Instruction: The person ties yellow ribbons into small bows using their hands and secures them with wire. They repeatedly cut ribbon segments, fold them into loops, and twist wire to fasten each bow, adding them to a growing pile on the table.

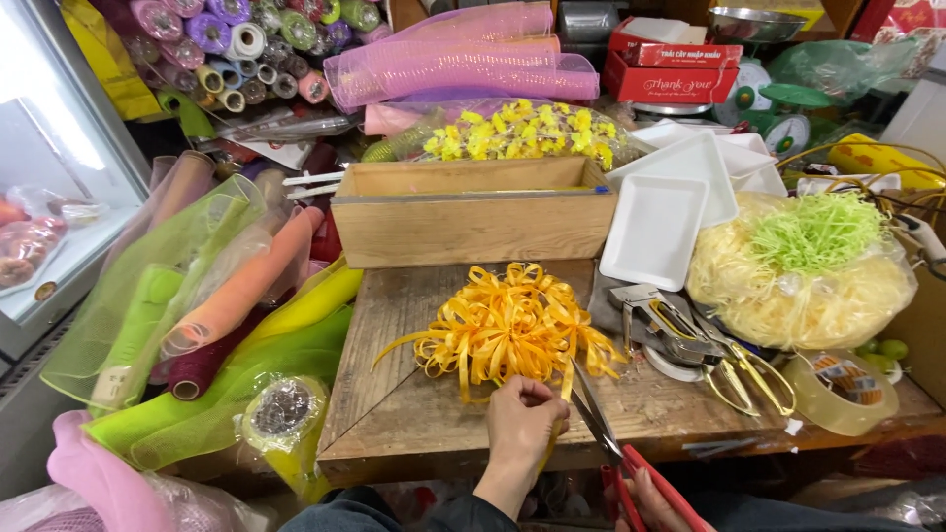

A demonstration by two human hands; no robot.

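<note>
Yellow ribbon bow (pixel 507 327) lies at the centre of the wooden table (pixel 394 394), loops fanned out, loose tails trailing toward 9 o'clock. Left hand (pixel 522 419) sits at the bow's 6 o'clock edge, fingers curled narrow, pinching a ribbon strand. Right hand (pixel 650 498) is at 5 o'clock from the bow, mostly cut off by the frame edge; fingers wrapped into the red handles of the scissors (pixel 601 424). The blades stand slightly parted, tips touching the bow's lower right edge.

At 12 o'clock, a wooden box (pixel 473 212). At 2 o'clock, white foam trays (pixel 655 227). At 3 o'clock, a stapler and gold-handled scissors (pixel 690 340), then a bag of pale shredded paper (pixel 803 271). Clear tape roll (pixel 843 394) at 4 o'clock. Rolls of coloured mesh (pixel 217 296) at 9 o'clock.
</note>
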